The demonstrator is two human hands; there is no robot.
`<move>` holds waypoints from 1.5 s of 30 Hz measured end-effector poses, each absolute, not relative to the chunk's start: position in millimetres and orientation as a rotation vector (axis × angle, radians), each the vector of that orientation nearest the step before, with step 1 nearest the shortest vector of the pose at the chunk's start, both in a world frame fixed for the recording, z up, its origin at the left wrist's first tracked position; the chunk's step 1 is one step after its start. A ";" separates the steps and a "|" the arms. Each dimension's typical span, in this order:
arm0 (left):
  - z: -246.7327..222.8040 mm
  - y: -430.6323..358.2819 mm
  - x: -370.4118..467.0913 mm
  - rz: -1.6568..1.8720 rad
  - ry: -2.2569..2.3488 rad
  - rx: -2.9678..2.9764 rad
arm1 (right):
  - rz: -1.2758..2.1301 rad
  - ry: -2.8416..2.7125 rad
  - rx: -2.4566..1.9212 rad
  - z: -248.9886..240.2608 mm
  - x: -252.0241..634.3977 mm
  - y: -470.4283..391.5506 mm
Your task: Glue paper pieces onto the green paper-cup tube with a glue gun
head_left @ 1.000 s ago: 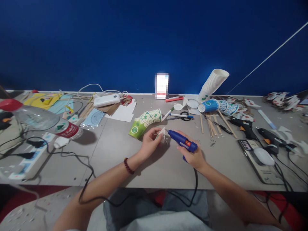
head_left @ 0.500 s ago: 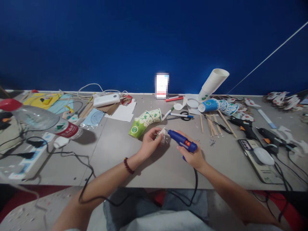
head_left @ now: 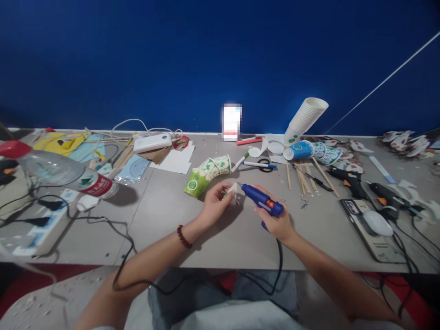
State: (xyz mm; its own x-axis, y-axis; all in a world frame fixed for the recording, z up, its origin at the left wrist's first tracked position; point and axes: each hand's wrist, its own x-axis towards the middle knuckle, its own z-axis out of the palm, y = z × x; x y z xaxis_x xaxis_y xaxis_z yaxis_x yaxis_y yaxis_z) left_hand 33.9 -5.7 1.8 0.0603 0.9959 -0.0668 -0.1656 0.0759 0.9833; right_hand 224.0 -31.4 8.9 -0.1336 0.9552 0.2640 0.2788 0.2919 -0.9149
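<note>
Above the middle of the table, my left hand (head_left: 216, 200) pinches a small white paper piece (head_left: 234, 191) with a pointed top. My right hand (head_left: 275, 220) is wrapped round the body of a blue hot glue gun (head_left: 256, 196), whose cable runs down over the table's front edge. The metal nozzle points left at the paper piece, with a small gap between them. Just beyond my left hand lies a bent row of joined green-patterned paper cups (head_left: 208, 174).
Blue-patterned joined cups (head_left: 311, 151) and a leaning stack of white cups (head_left: 305, 120) are at the back right. Scissors (head_left: 266, 166), wooden sticks (head_left: 302, 181), black glue guns (head_left: 350, 181) and a phone (head_left: 364, 231) lie rightward. Leftward are a bottle (head_left: 68, 172) and a power strip (head_left: 51, 224).
The glue gun in my right hand has shifted slightly to the right, its nozzle drawing back from the paper piece. My left hand has barely moved.
</note>
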 end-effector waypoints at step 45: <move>2.0 -2.1 30.9 1.201 1.006 0.920 | 0.982 -1.598 -1.095 12.3 220.9 -31.7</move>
